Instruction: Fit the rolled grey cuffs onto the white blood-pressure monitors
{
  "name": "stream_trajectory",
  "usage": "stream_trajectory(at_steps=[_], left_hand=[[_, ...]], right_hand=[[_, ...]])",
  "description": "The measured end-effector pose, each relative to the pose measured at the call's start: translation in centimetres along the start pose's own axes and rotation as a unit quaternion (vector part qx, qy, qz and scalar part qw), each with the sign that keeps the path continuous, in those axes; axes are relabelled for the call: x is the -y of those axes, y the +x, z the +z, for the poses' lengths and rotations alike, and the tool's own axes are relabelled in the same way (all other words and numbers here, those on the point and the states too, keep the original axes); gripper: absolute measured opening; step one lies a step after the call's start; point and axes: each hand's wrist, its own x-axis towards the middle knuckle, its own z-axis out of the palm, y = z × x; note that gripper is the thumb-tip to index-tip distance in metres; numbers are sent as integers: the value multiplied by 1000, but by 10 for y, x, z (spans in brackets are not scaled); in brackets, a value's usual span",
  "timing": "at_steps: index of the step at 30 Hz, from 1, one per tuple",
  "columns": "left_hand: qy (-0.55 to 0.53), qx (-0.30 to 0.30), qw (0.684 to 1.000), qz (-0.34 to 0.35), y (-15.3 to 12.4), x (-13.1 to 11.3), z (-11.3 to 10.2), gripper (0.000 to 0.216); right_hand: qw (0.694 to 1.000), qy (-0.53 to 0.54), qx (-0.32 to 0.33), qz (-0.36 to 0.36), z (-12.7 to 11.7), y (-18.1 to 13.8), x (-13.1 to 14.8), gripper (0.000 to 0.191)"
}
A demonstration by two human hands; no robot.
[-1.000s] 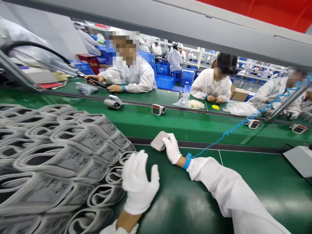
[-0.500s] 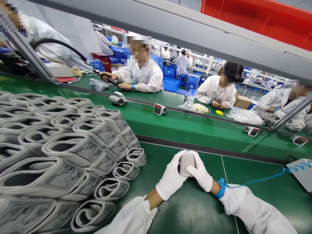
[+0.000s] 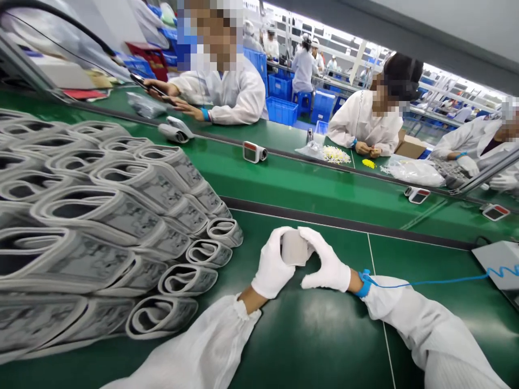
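One stack of rolled grey cuffs (image 3: 101,216) far left, near left hand (image 3: 272,263); left fingers pressed together, wrapped on small grey block (image 3: 294,247). Block between hands, nearer left, long axis unclear. Right hand (image 3: 325,260): fingers straight, together, tips at block's right edge; grip cannot tell.

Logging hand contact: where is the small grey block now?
In the head view, the small grey block sits between the person's left hand and right hand, right of the stacked cuffs.
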Motion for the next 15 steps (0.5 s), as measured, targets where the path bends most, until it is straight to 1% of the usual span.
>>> stream_trajectory(at_steps=[4,7,11,15], left_hand=[[15,0,1000,15,-1,-1,-3,51],[20,7,1000,15,-2,-2,-3,55],[9,25,1000,16,-2,-3,-3,61],[-17,36,999,-6,-1,-4,-2,58]], right_hand=[[998,-52,-15,17,5,-2,4,92],[998,-57,-29,13,7,-3,4,86],[997,-53,-47,30,7,-3,5,87],[996,-55,-60,45,7,-3,7,88]])
